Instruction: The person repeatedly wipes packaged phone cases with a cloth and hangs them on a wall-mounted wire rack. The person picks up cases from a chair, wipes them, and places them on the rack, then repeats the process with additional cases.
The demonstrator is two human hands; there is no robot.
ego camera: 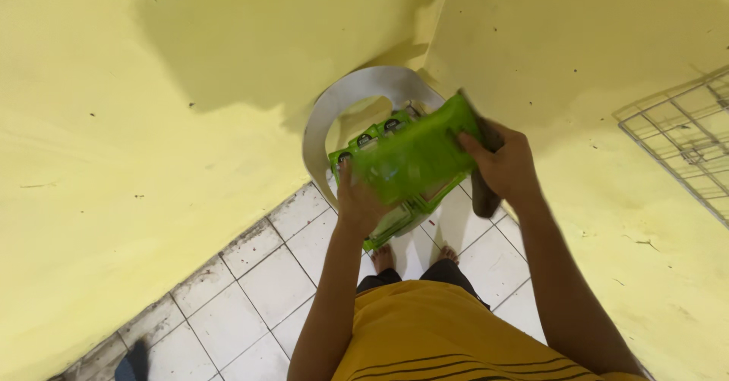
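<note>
I stand in a corner of yellow walls, looking down. My left hand grips the lower left side of a bright green plastic pack of sachets. My right hand holds the pack's upper right end together with a dark flat object that hangs below the palm. The pack is blurred from motion. Behind it a grey metal curved band stands against the corner. More green sachets with dark labels show behind the pack.
White floor tiles lie below, with my bare feet near the corner. A white wire rack hangs on the right wall. My yellow striped shirt fills the lower middle.
</note>
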